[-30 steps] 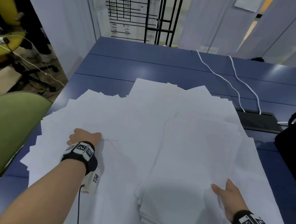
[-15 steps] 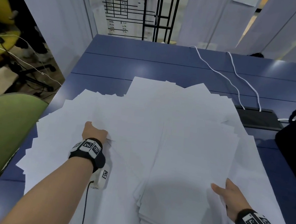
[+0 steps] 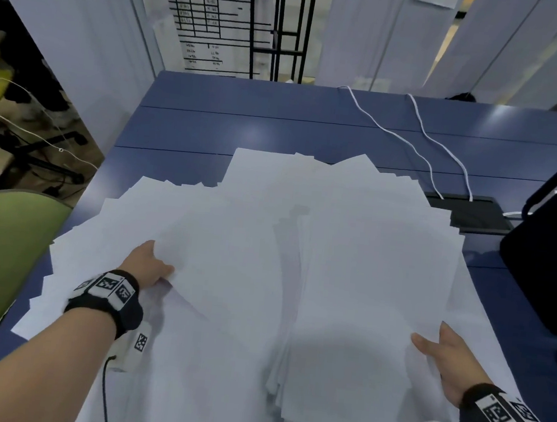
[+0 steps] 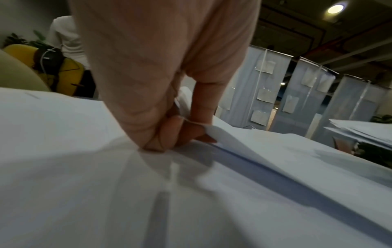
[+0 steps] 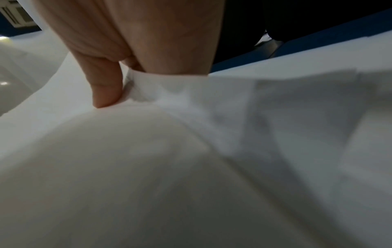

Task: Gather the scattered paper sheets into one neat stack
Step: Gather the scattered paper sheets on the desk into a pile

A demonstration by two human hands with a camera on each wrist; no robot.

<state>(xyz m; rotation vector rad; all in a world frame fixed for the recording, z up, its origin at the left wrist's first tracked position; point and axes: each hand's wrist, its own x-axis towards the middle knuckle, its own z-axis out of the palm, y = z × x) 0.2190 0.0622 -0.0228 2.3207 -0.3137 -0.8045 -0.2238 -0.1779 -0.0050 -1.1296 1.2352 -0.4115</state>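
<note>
While most of the blue table point(image 3: 278, 132) lies under paper, we list its contents from the largest down.

Item one: the scattered sheets point(image 3: 154, 212), a wide white fan covering the near and left part of the table, corners jutting at many angles, some overhanging the left edge.

Item two: the stack point(image 3: 358, 320), a thicker, roughly squared pile at our right, resting on the fan, its near edges still ragged.

Item three: a dark bag point(image 3: 547, 270) at the right edge, beside two white cables point(image 3: 412, 145) running to a black floor-box lid.

Item four: our left hand point(image 3: 147, 264), curled at the edge of a loose sheet; the wrist view shows the fingers point(image 4: 178, 130) pinching a lifted paper edge, thumb above.

Item five: our right hand point(image 3: 446, 359), at the stack's right side; the thumb point(image 5: 106, 87) presses on top while the fingers go under the paper, so it grips several sheets.

Handling note, our judgement: each sheet is light, limp and slippery against its neighbours, apt to crease if pinched hard or dragged by one corner. We would take the sheets along a long edge, slide them across flat, and steady the stack at its sides.
</note>
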